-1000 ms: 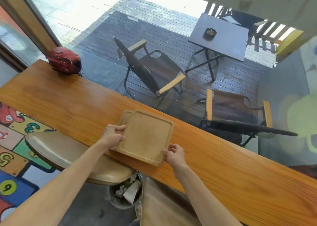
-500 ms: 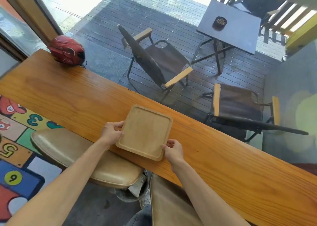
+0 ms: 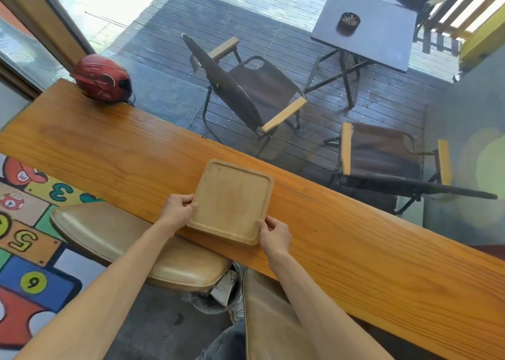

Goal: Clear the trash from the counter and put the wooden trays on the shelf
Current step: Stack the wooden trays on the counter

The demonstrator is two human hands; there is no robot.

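The wooden trays (image 3: 232, 201) were stacked on the counter (image 3: 109, 152), near its front edge, one set squarely on the other. The left hand (image 3: 179, 209) was placed at the stack's left edge and the right hand (image 3: 274, 235) at its near right corner. A helmet (image 3: 102, 78) was set at the counter's far left end. Below the counter's front edge, a stool seat (image 3: 131, 247) was found left of the stack, and a bin (image 3: 221, 294) with trash in it was tucked under the seat's right end. Behind the counter, two chairs (image 3: 246, 92) and a small table (image 3: 366, 29) were placed on the deck, an ashtray (image 3: 349, 23) on the table.
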